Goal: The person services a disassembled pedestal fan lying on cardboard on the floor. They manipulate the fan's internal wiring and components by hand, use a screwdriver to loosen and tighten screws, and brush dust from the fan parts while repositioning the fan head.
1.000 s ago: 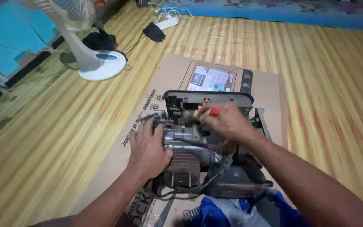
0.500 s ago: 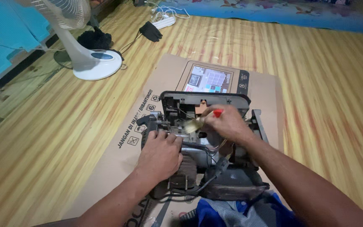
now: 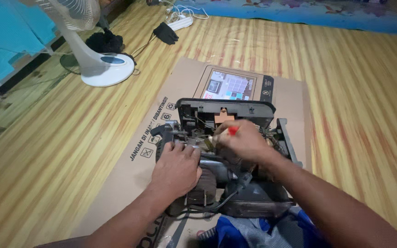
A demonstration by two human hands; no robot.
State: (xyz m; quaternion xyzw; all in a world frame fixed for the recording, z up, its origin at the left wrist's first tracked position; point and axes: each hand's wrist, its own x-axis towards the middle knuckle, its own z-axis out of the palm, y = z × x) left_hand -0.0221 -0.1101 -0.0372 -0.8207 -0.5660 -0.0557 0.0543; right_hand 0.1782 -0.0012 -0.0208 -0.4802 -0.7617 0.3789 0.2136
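Where the floor [image 3: 47, 174] runs out to the far left, a white fan [image 3: 98, 69] stands on its round base, with a black bundle [image 3: 104, 41] behind it and a black glove [image 3: 165, 33] beside a white power strip [image 3: 180, 22] further along. A flat sheet of cardboard [image 3: 134, 174] lies on the floor, and the opened machine [image 3: 226, 160] sits on it, dark casing up, wires and metal parts exposed. The left hand [image 3: 176, 167] lies flat on the grey motor housing, fingers spread and gripping nothing. The right hand [image 3: 241, 143] is closed around a red-handled tool [image 3: 232, 131], its tip inside the machine. Blue cloth [image 3: 253, 232] lies at the near edge.
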